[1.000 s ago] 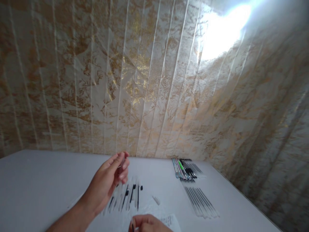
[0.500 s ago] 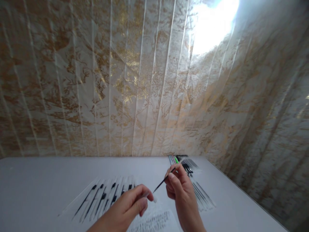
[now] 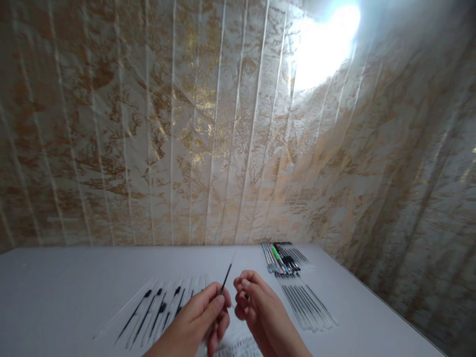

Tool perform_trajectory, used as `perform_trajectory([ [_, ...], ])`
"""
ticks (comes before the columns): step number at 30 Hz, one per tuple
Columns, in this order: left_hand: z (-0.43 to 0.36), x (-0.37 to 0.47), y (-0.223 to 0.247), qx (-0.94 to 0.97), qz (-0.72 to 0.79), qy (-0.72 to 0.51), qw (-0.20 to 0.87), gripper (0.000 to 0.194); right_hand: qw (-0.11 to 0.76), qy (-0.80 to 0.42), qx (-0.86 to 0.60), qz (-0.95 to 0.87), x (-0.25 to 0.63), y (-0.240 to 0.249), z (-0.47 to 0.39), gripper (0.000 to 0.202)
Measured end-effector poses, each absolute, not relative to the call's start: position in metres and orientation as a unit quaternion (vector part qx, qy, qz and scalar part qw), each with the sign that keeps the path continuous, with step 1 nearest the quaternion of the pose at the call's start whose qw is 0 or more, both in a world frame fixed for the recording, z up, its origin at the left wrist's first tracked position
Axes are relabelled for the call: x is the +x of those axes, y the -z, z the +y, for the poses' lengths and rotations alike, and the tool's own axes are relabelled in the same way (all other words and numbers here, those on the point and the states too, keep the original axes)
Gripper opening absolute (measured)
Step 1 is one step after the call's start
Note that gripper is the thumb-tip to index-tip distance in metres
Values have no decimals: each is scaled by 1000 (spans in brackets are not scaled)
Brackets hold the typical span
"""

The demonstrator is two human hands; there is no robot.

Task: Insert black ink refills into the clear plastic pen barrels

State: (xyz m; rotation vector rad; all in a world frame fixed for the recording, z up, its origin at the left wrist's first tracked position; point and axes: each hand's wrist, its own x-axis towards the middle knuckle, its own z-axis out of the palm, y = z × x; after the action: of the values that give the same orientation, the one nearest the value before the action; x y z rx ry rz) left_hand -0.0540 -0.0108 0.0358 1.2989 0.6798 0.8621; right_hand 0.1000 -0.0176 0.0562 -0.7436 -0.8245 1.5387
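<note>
In the middle of the head view, my left hand (image 3: 208, 315) is closed on a thin dark pen refill (image 3: 226, 278), which points up and slightly right from between thumb and fingers. Close on its right is my right hand (image 3: 260, 310), its fingers curled together with a small dark bit between them that I cannot make out. The two hands are slightly apart. Below them, a sheet with writing (image 3: 240, 347) lies partly hidden.
Several clear tubes with black caps and dark refills (image 3: 150, 312) lie at the left on the white table (image 3: 55, 297). Several pens (image 3: 277, 258) are at the back right, above a row of dark refills (image 3: 307, 305). A patterned curtain (image 3: 186, 148) hangs behind.
The dark refill has passed from my right hand to my left and now points upward. My right hand has moved left and down, nearer my left hand.
</note>
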Motion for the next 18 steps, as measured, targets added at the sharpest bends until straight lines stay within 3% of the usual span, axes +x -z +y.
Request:
perform_trajectory([
  [5,-8,-56,-33,536,321,-402,670,57,634,-682,-296,-213,108,-56,-12,35],
  [12,-12,-56,-39,590,332,-406,614,52,643,-685,-293,-178,109,-57,-14,47],
  [18,-18,-58,-47,622,357,-364,594,51,645,-678,-290,-200,108,-53,-14,40],
])
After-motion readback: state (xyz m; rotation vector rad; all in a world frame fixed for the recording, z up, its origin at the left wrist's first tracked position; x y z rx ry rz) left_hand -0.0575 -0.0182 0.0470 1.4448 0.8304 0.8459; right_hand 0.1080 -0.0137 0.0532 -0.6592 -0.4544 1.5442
